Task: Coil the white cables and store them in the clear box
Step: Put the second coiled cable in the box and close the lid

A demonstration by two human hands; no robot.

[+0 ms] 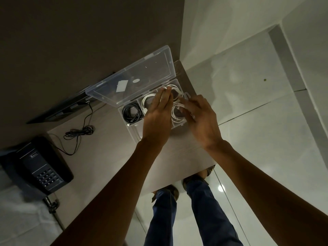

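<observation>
The clear box (132,132) stands on the table with its lid (142,77) raised against the wall. Its compartments hold coiled white cables: one in the middle (147,99), one at the far end (176,87) and one on the right (177,116). My left hand (158,114) lies flat over the box, fingers straight, with the fingertips on the far coil. My right hand (202,119) reaches in from the right, its bent fingers on the right coil. Both hands hide parts of the coils.
A coiled black cable (131,112) fills the box's left compartment. A loose black wire (79,132) lies on the table to the left, near a black telephone (40,166) and a dark flat device (62,107). The table's front edge (177,176) is close to my legs.
</observation>
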